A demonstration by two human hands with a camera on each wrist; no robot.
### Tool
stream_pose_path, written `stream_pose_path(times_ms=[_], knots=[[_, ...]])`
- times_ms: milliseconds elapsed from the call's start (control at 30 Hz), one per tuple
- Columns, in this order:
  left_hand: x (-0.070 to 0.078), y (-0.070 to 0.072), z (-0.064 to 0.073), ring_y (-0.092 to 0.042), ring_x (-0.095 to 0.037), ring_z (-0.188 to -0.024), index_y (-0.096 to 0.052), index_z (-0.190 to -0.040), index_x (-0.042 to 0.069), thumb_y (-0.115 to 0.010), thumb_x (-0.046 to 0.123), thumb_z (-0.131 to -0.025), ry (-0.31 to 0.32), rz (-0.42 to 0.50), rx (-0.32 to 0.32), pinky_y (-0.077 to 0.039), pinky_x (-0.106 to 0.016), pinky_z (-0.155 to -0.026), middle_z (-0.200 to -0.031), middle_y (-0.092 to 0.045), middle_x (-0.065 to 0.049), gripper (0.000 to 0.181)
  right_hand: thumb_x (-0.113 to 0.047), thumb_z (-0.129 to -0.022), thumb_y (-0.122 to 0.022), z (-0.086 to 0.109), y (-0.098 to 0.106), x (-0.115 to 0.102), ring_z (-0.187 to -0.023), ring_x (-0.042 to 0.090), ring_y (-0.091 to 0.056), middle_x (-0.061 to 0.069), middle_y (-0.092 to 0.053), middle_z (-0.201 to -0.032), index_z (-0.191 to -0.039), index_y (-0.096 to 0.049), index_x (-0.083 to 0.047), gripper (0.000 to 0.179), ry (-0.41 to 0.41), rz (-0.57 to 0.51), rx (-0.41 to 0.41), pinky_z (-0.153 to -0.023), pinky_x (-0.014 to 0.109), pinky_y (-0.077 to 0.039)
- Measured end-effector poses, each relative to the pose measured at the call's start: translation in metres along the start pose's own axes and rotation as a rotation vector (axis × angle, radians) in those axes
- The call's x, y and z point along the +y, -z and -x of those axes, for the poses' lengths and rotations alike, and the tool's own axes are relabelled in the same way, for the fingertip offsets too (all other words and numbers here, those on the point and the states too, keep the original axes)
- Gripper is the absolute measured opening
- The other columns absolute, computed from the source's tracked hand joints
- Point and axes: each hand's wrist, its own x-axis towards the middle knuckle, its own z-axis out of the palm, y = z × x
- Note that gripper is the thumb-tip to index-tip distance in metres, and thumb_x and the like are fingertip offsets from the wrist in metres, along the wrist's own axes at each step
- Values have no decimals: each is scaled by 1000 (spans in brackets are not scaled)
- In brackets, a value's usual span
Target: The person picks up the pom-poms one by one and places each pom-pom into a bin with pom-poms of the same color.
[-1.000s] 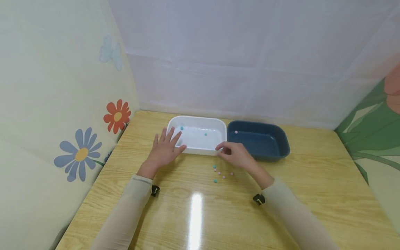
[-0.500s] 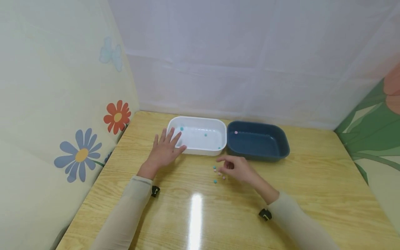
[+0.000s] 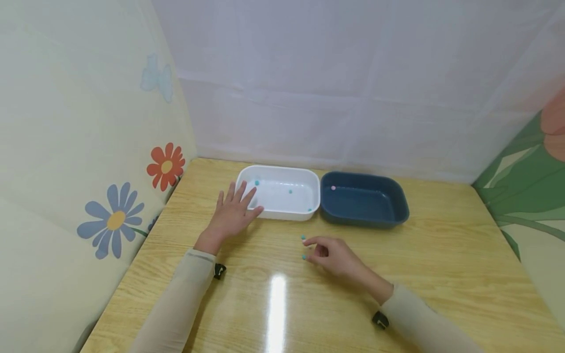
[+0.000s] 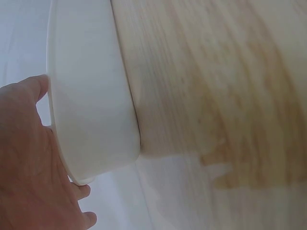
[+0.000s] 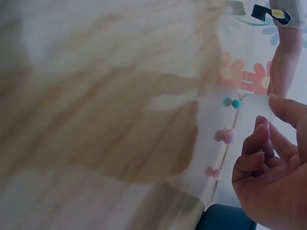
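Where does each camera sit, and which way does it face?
Head: on the head, facing forward-down at the table; left hand, right hand, sleeves show.
Left wrist: on that wrist, facing the white tray; left hand shows.
Right wrist: on that wrist, facing small balls; right hand, left arm show.
Head and left wrist views share the white tray.
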Motion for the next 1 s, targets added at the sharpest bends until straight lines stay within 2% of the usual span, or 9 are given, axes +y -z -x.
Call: stream_pose_path(times_ms=[233,433,667,1000], knots=[[0,-1,0,8,-41,-155,-18,-164,20,-28,67,-103,3,-1,2,6,-65,-120,-171,1,-11,77,-19,-92,-76,5,-6,2,-65,2,-53,-11,-60,-73,-119,-73,-11,29,-40,27,-22,-60,22,-47],[0,-1,1,9,-40,-155,-18,-164,20,-28,67,-103,3,-1,-1,7,-65,-120,-171,1,-11,77,-20,-91,-76,5,-9,5,-65,1,-52,-13,-59,-72,-115,-74,-13,25,-36,84,-27,-62,22,-46],[0,-2,0,8,-41,-155,-18,-164,20,-27,68,-103,2,-6,2,8,-65,-119,-171,1,-11,78,-22,-91,-75,4,-12,2,-64,1,-52,-15,-57,-70,-114,-74,-18,24,-73,152,-57,-65,23,-45],[0,-1,1,9,-41,-155,-18,-164,20,-27,68,-103,6,-6,2,8,-65,-120,-171,1,-11,78,-23,-90,-76,1,-14,-1,-63,2,-50,-14,-56,-69,-113,-75,-18,23,-102,217,-47,-64,25,-44]])
